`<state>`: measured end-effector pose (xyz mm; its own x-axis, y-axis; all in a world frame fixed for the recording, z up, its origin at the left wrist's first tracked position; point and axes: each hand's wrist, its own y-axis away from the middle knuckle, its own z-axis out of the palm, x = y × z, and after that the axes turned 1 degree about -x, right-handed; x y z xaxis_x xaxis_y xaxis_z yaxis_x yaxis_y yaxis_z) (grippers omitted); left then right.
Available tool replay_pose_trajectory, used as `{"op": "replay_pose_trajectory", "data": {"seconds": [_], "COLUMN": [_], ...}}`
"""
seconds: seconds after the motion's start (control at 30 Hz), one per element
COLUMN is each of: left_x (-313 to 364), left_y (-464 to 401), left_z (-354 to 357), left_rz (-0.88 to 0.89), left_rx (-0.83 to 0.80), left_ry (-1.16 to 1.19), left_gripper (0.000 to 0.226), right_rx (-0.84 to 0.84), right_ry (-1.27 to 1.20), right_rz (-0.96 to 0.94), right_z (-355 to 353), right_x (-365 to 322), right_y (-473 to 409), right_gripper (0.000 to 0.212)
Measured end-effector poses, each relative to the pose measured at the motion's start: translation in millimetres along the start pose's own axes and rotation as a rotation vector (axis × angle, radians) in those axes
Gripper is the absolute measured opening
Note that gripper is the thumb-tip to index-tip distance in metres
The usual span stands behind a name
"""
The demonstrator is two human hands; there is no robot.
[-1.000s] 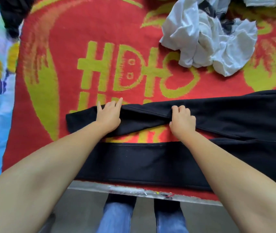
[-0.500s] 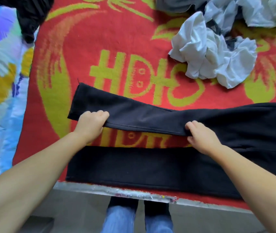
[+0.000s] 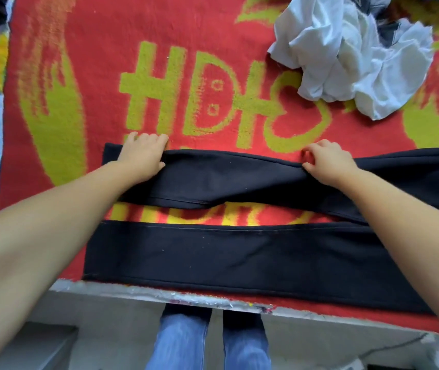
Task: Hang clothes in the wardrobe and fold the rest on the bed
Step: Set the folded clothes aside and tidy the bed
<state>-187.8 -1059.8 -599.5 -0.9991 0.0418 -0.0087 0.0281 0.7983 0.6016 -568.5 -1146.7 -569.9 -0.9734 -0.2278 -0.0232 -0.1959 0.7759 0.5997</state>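
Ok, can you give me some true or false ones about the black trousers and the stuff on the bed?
1. Both hands are on the far leg of the black trousers. True: the left hand and right hand each have a grip on its far edge.
2. The two trouser legs are stacked on top of each other. False: a strip of red blanket shows between them.
3. A crumpled white garment lies beyond the trousers on the right. True.
4. The white garment is neatly folded. False: it is bunched in a heap.
5. The blanket is plain blue. False: it is red with yellow-green patterns.
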Motion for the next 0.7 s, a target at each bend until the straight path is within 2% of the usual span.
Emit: {"op": "replay_pose_trajectory", "data": {"seconds": [0.07, 0.17, 0.27, 0.33, 0.37, 0.47, 0.5, 0.53, 0.57, 0.63, 0.7], "left_x": [1, -10, -31, -44, -50, -59, -58, -56, -54, -49, -45], "left_y": [-1, 11, 33, 47, 50, 48, 46, 42, 35, 19, 3], "left_z": [-8, -26, -51, -69, -76, -86, -85, -82, -76, -59, -41], "left_rz": [0.045, 0.096, 0.074, 0.015, 0.019, 0.066, 0.044, -0.011, -0.075, -0.127, -0.170], "left_rx": [-0.090, -0.221, -0.531, -0.771, -0.876, -1.129, -1.161, -1.138, -1.061, -0.781, -0.445], "left_ry": [0.083, 0.260, 0.531, 0.752, 0.805, 0.770, 0.748, 0.720, 0.678, 0.456, 0.203], "left_gripper": [0.024, 0.015, 0.014, 0.010, 0.013, 0.017, 0.015, 0.014, 0.015, 0.020, 0.026], "right_rx": [-0.175, -0.347, -0.382, -0.424, -0.520, -0.984, -1.043, -1.002, -0.862, -0.478, -0.190], "right_ry": [0.137, 0.191, 0.069, -0.094, -0.171, -0.355, -0.402, -0.429, -0.417, -0.307, -0.230], "right_rz": [0.028, -0.058, -0.187, -0.232, -0.225, -0.087, -0.049, -0.040, -0.073, -0.149, -0.139], "right_z": [-3, -8, -26, -44, -53, -62, -61, -58, -54, -41, -25], "right_x": [6, 4, 6, 11, 14, 20, 20, 19, 18, 11, 0], "right_y": [-6, -10, -15, -18, -17, -7, -3, -1, -2, -12, -21], "right_gripper": [0.041, 0.024, 0.006, 0.013, 0.017, 0.017, 0.014, 0.013, 0.013, 0.012, 0.019]}}
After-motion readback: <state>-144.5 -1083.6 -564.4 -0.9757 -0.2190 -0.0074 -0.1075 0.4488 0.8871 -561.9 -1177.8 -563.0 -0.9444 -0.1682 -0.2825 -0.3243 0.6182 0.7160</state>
